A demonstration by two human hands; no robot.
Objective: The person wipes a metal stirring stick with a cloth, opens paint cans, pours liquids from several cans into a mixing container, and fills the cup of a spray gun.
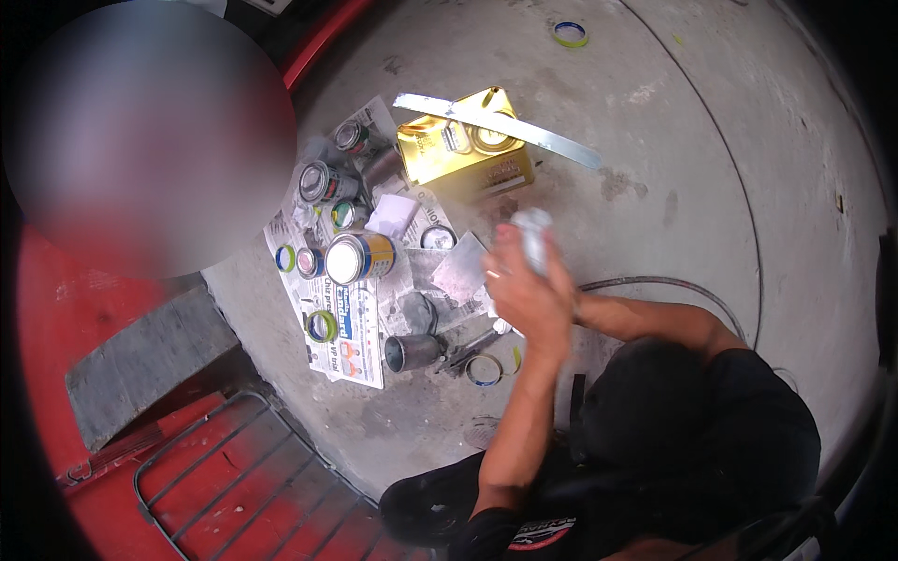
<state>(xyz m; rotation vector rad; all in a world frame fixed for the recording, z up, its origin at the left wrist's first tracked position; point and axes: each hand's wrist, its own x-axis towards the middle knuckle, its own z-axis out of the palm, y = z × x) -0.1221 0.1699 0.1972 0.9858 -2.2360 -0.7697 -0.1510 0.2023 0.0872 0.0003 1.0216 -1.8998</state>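
My left hand (pixel 517 297), with a ring on one finger, and my right hand (pixel 559 279) are brought together above the floor, both closed around a whitish crumpled wad (pixel 533 238). Motion blurs it, so cloth or paper I cannot tell. Just beyond them stands a gold rectangular tin (pixel 444 154) with a long flat metal strip (pixel 500 126) lying across its top. Left of my hands, a pale square sheet (pixel 460 266) lies on spread newspaper (pixel 355 327). A dark cup (pixel 412 353) rests on its side near a dark tool, perhaps a spray gun (pixel 472 346).
Several paint cans, among them a yellow-sided can (pixel 360 258) and a grey can (pixel 323 183), crowd the newspaper with tape rolls (pixel 321 326). A hose (pixel 655 280) runs behind my right forearm. At left are a metal rack (pixel 234 481) and a grey ramp-like block (pixel 154 365).
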